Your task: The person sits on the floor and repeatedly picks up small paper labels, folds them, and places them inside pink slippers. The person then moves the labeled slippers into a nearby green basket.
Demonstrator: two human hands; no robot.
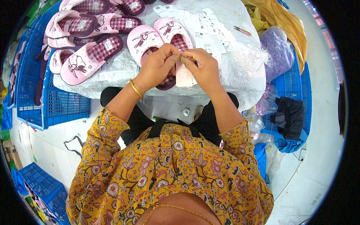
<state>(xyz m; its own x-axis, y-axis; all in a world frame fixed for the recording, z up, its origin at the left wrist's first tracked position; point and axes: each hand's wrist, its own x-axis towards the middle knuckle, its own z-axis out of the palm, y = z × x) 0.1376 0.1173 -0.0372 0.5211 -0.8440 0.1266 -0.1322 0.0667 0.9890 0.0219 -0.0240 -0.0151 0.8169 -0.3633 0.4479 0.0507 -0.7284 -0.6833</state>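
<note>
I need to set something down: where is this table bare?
Between the left slippers and the middle pair; right of the right hand, below the snips, on wrinkled plastic. Crowded: upper left with more slippers, upper middle with paper tags.

Left forearm (125, 102) and right forearm (226, 108) angle inward. Left hand (158, 66) and right hand (204, 68) nearly meet, backs up, wrists bent, fingers (169, 49) curled, thumbs pinched in against index fingers, tips close together.
</note>
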